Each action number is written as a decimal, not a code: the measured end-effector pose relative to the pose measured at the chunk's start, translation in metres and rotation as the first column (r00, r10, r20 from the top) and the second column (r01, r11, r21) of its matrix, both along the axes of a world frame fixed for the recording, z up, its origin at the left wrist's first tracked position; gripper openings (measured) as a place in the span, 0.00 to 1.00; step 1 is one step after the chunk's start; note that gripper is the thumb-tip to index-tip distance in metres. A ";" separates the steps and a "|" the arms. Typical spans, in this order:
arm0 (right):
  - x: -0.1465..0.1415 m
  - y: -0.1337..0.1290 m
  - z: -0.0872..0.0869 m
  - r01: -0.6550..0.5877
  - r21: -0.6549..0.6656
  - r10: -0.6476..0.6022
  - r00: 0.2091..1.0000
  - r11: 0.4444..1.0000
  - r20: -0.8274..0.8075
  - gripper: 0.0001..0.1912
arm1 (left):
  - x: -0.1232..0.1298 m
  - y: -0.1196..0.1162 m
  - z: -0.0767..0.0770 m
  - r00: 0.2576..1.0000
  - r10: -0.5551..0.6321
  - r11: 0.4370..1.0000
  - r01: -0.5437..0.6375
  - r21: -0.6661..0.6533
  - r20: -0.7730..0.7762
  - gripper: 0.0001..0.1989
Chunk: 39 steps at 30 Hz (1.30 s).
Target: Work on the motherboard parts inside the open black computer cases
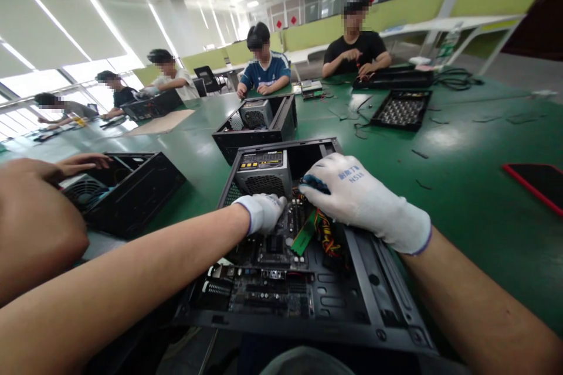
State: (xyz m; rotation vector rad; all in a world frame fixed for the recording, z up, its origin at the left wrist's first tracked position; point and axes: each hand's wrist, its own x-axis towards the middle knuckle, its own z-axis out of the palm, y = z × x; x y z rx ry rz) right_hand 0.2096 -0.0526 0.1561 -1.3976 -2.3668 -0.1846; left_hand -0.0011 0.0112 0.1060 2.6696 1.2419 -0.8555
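Observation:
An open black computer case (387, 281) lies in front of me. Inside it are a motherboard (275, 246) and, at the far end, a grey power supply (263, 179). My left hand (263, 212), in a white glove, reaches in over the board just in front of the power supply. Its fingers are curled, and what lies under them is hidden. My right hand (338, 184), gloved in white with blue fingertips, is closed at the board's far right edge beside some cables. Below it, a green memory module (304, 235) slants near a bundle of coloured wires (326, 234).
Another open case (259, 123) stands just beyond mine. To the left, another person's arm (39, 217) reaches into a third case (132, 193). A black tray (401, 110) and a red-edged phone (539, 184) lie on the green table (461, 146). Several people sit opposite.

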 end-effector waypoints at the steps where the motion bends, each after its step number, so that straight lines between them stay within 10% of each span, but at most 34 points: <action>1: 0.000 0.000 0.000 0.000 -0.004 0.000 1.000 1.000 0.000 0.21 | 0.000 0.000 0.001 1.000 0.005 1.000 -0.005 0.013 -0.004 0.39; 14: 0.000 -0.002 0.001 0.003 -0.015 -0.003 1.000 1.000 -0.002 0.21 | 0.004 0.004 0.009 0.997 0.024 1.000 -0.023 0.019 -0.070 0.19; 39: -0.003 -0.003 0.005 0.023 -0.017 -0.022 0.998 1.000 0.058 0.22 | 0.008 0.004 0.012 1.000 -0.013 1.000 0.013 0.011 -0.017 0.20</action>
